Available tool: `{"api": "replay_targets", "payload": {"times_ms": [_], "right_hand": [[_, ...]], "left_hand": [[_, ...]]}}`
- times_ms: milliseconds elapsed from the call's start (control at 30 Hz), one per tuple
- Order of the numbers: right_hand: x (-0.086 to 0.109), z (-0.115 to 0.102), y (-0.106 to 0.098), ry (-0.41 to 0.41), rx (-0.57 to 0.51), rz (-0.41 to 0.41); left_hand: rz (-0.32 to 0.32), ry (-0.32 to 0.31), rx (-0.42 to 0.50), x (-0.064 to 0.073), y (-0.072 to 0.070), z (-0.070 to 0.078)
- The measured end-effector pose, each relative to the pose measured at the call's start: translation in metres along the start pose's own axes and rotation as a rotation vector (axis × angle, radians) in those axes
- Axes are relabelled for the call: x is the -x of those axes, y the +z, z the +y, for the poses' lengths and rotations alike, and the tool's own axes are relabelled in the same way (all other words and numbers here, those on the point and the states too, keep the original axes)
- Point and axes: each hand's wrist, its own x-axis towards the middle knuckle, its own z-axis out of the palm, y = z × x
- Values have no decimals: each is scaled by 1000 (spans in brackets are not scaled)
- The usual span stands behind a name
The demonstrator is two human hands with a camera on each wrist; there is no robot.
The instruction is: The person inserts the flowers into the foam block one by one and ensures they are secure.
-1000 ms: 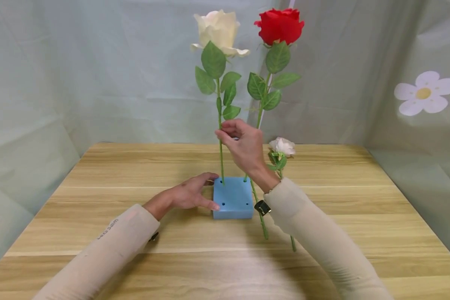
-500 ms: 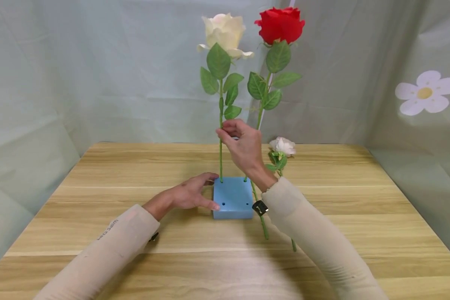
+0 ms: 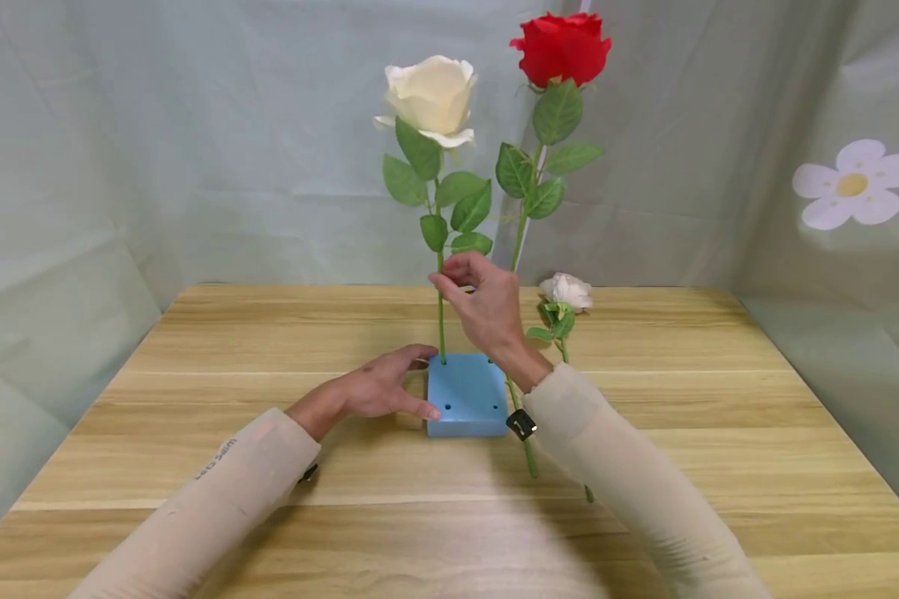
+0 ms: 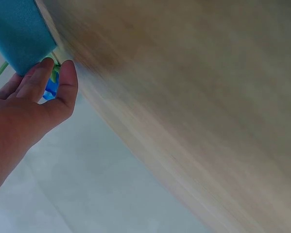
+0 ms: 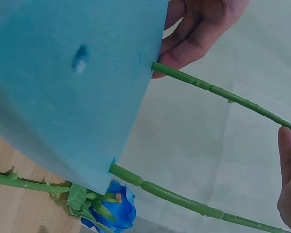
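Observation:
My right hand (image 3: pixel 487 304) pinches the green stem of a white rose (image 3: pixel 429 96) between thumb and fingers. The stem's lower end stands in the back left hole of a blue block (image 3: pixel 467 387). Along the block's left side, my left hand (image 3: pixel 382 384) holds it, thumb at the front corner and fingers at the back. A red rose (image 3: pixel 562 50) stands in the back right hole, its lower stem partly behind my right hand. In the right wrist view both stems enter the block (image 5: pixel 77 107), and the right fingers show at the edge.
To the right of the block lies a pale pink rose (image 3: pixel 567 291) on the wooden table (image 3: pixel 270 324). A blue rose (image 5: pixel 113 208) lies beyond the block, mostly hidden in the head view. Two front holes show in the block. Grey-green cloth (image 3: pixel 285 166) hangs behind.
The white rose's stem has gone into the back left hole and the flower has sunk lower and turned. My right hand has come down slightly with it; the left hand has stayed put.

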Motion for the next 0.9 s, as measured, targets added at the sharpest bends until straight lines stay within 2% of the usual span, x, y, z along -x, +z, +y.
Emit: {"api": "replay_targets", "payload": {"times_ms": [133, 600, 900], "right_hand": [[3, 3, 0, 14, 18, -20], [8, 9, -2, 26, 43, -12], [10, 7, -5, 54, 21, -17]], "left_hand": [[-1, 3, -4, 0, 1, 0], [-7, 15, 6, -3, 2, 0], [-4, 14, 3, -4, 3, -2]]}}
